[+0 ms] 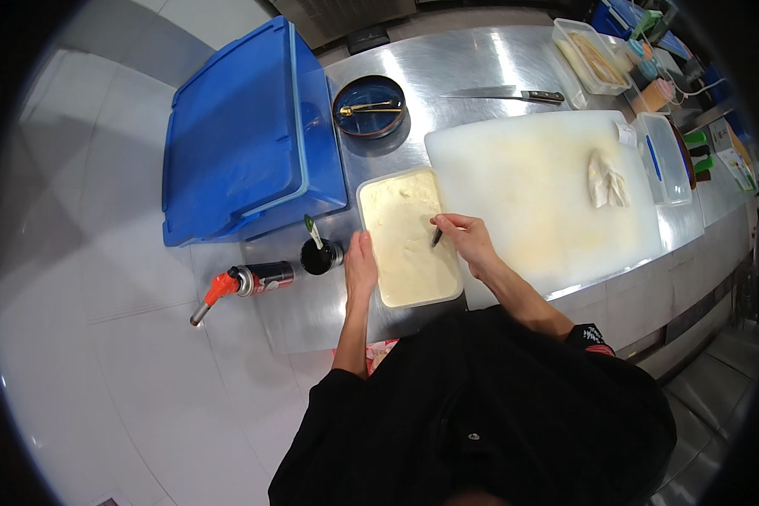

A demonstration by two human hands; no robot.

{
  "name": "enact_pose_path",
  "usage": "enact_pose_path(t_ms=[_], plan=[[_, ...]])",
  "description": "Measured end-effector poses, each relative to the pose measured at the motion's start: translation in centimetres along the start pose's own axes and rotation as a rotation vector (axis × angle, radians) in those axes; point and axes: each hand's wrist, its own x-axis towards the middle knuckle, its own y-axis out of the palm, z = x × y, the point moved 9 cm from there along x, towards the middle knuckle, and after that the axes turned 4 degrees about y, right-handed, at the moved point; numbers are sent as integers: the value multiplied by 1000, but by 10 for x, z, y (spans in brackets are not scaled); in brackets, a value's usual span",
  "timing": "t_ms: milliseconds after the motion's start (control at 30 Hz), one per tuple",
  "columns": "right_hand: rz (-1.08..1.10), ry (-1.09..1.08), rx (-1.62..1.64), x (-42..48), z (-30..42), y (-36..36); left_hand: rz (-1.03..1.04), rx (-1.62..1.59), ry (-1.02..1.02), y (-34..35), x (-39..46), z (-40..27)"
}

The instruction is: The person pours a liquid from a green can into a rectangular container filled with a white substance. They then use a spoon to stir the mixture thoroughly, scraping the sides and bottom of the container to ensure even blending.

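A rectangular plastic tub (451, 298) stands before me, filled with a pale yellow creamy mass (411, 259) whose surface is slightly uneven. My left hand (360, 262) rests along the tub's left wall, fingers together. Over the right side of the tub, my right hand (468, 237) grips a small dark utensil (437, 236) between thumb and fingers. Its lower end points down at the cream; whether it touches the surface I cannot tell. Left of the tub sits a dark cup (317, 258) with a green-and-white handled tool (313, 230) standing in it.
A blue lidded crate (240, 133) borders the steel counter's left side. Nearby lie a blowtorch (246, 281) and a dark blue bowl (368, 129) with gold cutlery. A white cutting board (531, 209) carries a crumpled cloth (605, 180). Behind it lies a knife (518, 95).
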Motion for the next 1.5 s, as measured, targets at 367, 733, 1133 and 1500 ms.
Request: enact_pose_path(t_ms=[367,733,1133,1500], plan=[[34,-48,-13,-14,25,-5,-16,-46,-2,-15,-6,-37],[10,-98,-202,14,75,-103,-238,-238,-46,70,-38,-105],[-49,-746,-985,-15,169,-159,-376,-569,-326,157,-90,-130],[294,-616,-2043,-74,160,-194,-162,-1034,-371,207,-112,-160]])
